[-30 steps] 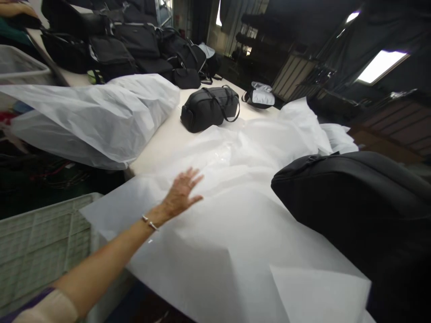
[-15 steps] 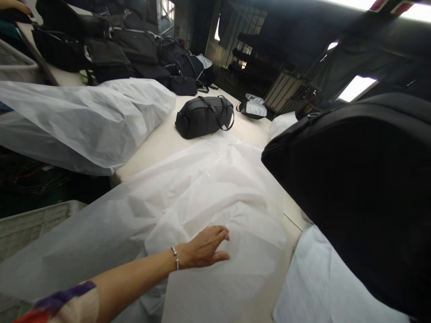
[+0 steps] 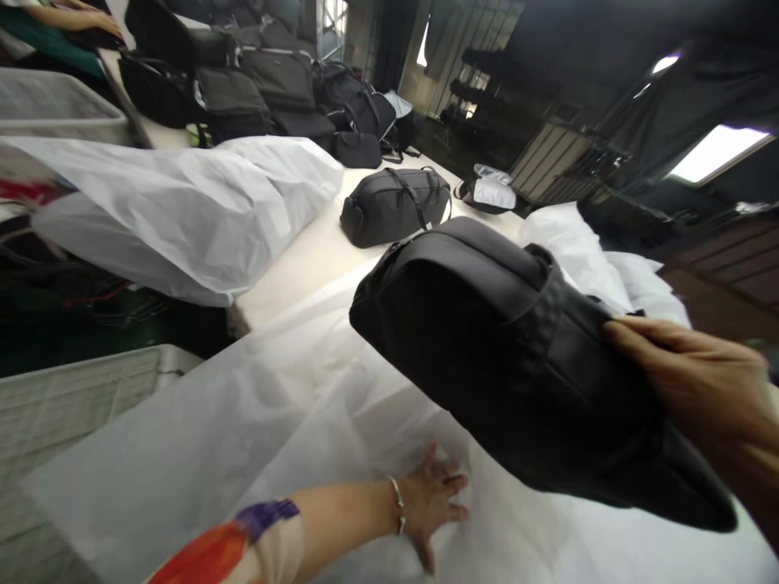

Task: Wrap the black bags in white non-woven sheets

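Note:
A large black bag (image 3: 499, 349) is held up over the table at the centre right, tilted down to the right. My right hand (image 3: 687, 373) grips its upper right edge, fingers partly hidden behind it. Below the bag, my left hand (image 3: 435, 503) lies with spread fingers on a translucent white plastic sheet (image 3: 213, 430), holding nothing. The sheet covers the near table and hangs over its left edge. Another black duffel bag (image 3: 395, 207) rests on the white table (image 3: 298, 272) beyond.
Many black bags (image 3: 280, 77) are piled at the back left, near a person's hand (image 3: 101, 24). Crumpled white plastic (image 3: 243, 203) lies at left, more (image 3: 565, 235) at right. White crates stand at upper left (image 3: 54, 101) and lower left (image 3: 79, 405). A silver-and-black bag (image 3: 492, 193) lies farther back.
The large black bag has moved left over the sheet, and my right hand has come into view on it. My left hand has shifted right and down, with its fingers spread wider.

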A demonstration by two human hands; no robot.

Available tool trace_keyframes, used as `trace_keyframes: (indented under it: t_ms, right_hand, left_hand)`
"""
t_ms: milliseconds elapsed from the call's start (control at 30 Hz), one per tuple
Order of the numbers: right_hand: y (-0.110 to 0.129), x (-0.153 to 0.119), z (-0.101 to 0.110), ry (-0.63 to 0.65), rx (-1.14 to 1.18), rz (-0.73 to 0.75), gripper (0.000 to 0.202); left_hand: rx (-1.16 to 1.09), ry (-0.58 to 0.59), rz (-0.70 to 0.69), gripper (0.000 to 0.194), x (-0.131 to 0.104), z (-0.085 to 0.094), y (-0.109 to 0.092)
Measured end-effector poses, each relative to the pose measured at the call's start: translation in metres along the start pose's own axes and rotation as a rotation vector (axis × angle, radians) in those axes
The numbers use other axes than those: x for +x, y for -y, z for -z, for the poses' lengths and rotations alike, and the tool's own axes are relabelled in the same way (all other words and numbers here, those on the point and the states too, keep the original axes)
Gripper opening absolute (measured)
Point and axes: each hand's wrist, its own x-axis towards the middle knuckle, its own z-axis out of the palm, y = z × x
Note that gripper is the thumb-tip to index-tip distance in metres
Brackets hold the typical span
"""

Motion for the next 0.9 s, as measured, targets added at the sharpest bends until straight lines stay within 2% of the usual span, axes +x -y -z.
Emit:
trace_keyframes:
  t_ms: [100,167,200,267,333,400,467,500,567,633,700,767,833,900]
  right_hand:
    - [-0.014,-0.029,-0.055,0.109,0.012,-0.051,0.044]
    - [-0.018,-0.042,-0.088,0.174,-0.009,0.058,0.044]
    - [-0.018,-0.046,-0.102,0.198,-0.019,0.120,0.042]
    - [-0.014,-0.046,-0.122,0.235,-0.044,0.204,0.040]
    - [-0.009,-0.041,-0.130,0.266,-0.054,0.218,0.042]
    - [-0.006,-0.035,-0.127,0.304,-0.015,0.207,0.044]
    - [-0.010,-0.032,-0.114,0.316,0.066,0.167,0.052]
    - [-0.015,-0.033,-0.105,0.295,0.123,0.132,0.059]
    - [-0.031,-0.040,-0.082,0.176,0.271,0.022,0.065]
    - [-0.056,-0.058,-0.061,-0.010,0.456,-0.163,0.059]
    - [-0.088,-0.088,-0.046,-0.169,0.573,-0.376,0.056]
    - [-0.119,-0.128,-0.042,-0.232,0.571,-0.532,0.056]
    - [-0.144,-0.172,-0.047,-0.231,0.512,-0.614,0.053]
    - [-0.159,-0.213,-0.060,-0.220,0.455,-0.670,0.049]
  left_hand:
    - [-0.073,0.044,0.026,0.079,-0.002,-0.006,-0.001]
    - [-0.106,0.097,0.052,0.073,-0.005,-0.008,-0.006]
    - [-0.094,0.087,0.046,0.068,-0.007,-0.008,-0.009]
    - [-0.022,-0.024,-0.013,0.056,-0.015,0.000,-0.015]
    - [-0.008,-0.153,-0.073,0.040,-0.032,0.017,-0.014]
    - [-0.177,-0.266,0.010,0.025,-0.062,0.045,-0.004]
    - [-0.428,-0.441,0.263,0.020,-0.107,0.079,0.014]
    - [-0.470,-0.548,0.406,0.023,-0.132,0.097,0.025]
    - [-0.491,-0.719,0.623,0.039,-0.179,0.132,0.052]
    - [-0.519,-0.902,0.824,0.045,-0.210,0.160,0.085]
    - [-0.587,-1.015,0.951,0.050,-0.219,0.178,0.121]
    - [-0.705,-1.016,0.996,0.056,-0.212,0.186,0.148]
    - [-0.809,-0.962,1.026,0.060,-0.200,0.188,0.161]
    - [-0.838,-0.909,1.062,0.069,-0.187,0.189,0.164]
